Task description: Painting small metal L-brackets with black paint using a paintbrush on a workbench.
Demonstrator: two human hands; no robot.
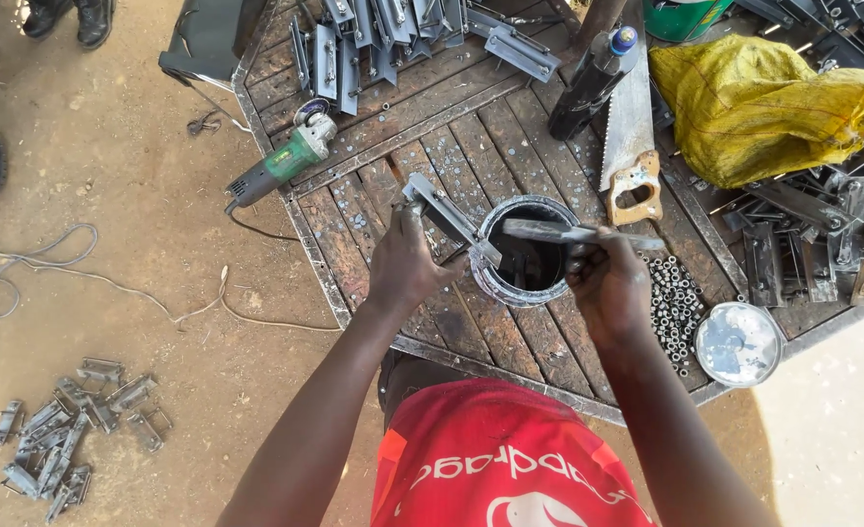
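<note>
head view: both hands hold metal over a paint can [527,256].
left hand [405,265] grips a bracket [447,217] slanting toward the can; right hand [608,283] pinches a flat strip [574,233] lying across its mouth.

Red short-sleeved shirt [495,468], white printed lettering and logo on chest; forearms bare.

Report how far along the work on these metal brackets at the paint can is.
Done, it seems: a batch of metal pieces lies on the ground at left. In hand: the left hand holds a metal bracket at the rim of the open paint can, while the right hand holds a flat stick across it. Left: stacked brackets wait at the table's far end.
</note>
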